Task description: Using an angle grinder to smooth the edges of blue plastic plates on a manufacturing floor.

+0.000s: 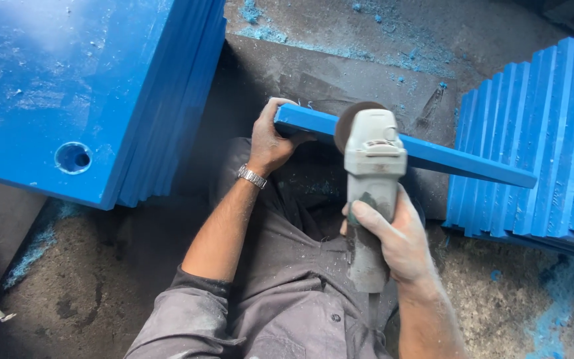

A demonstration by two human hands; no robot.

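Note:
A blue plastic board (460,161) stands on edge across my lap, running from upper left to right. My left hand (268,141) grips its left end, a metal watch on the wrist. My right hand (393,238) holds a grey angle grinder (371,179) by its body. The grinder's dark disc (350,119) rests against the board's top edge near the middle.
A stack of flat blue boards (68,86) with a round hole lies at the upper left. More blue boards (539,146) stand on edge at the right. Blue dust and shavings cover the dark concrete floor (88,292).

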